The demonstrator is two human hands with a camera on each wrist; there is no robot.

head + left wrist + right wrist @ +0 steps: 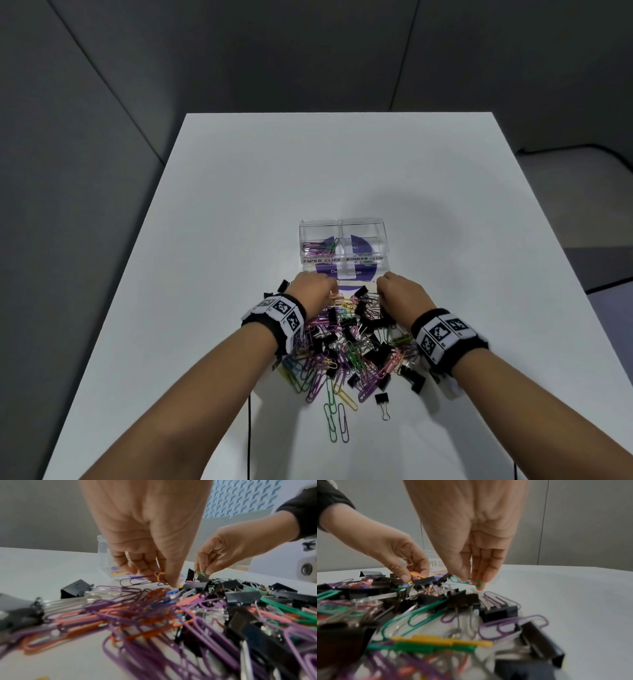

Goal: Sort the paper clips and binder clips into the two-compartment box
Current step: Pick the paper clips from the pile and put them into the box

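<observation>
Head view with both wrist views. A clear two-compartment box (343, 240) stood on the white table (239, 205), just beyond the hands; its near wall carried handwritten labels, "PAPER CLIPS" on the left half and "BINDER CLIPS" on the right. A few coloured paper clips (318, 247) lay in the left compartment; no clips could be made out in the right compartment. Between the box and the person lay a mixed heap (352, 346) of coloured paper clips and black binder clips (376, 353), with several paper clips and one binder clip (382, 401) scattered loose at its near edge.

The left hand (310, 286) reached down onto the far left edge of the heap, its thumb and fingers curled together to pinch a small bunch of paper clips, yellow, orange and pink (160, 576). The right hand (399, 291) reached down at the far right edge of the heap, its thumb and forefinger pinching a single green paper clip (465, 580), held roughly level above the table surface, while the remaining fingers (488, 566) pointed straight downward beside it. Whether the green clip touched the heap could not be told.

Each wrist bore a black band with black-and-white square markers (442, 334). A thin dark cable (249, 438) ran across the table below the left forearm
</observation>
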